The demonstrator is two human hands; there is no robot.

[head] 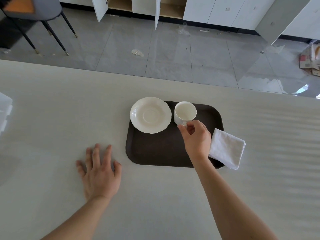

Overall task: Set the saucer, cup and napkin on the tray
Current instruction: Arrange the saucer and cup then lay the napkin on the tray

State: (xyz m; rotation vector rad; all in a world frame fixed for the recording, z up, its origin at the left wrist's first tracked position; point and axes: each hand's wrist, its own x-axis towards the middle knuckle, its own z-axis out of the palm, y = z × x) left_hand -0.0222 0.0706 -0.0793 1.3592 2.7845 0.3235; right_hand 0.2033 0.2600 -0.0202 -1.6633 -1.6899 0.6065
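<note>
The right hand (195, 135) pinches the handle of the cup (185, 113), stiff, light, breakable china, on the tray (155, 149); the left hand (99, 172) lies flat, empty.

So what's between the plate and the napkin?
In the head view, the cup stands between the saucer and the napkin, on the tray. The right hand pinches its handle, nearer the napkin.
</note>
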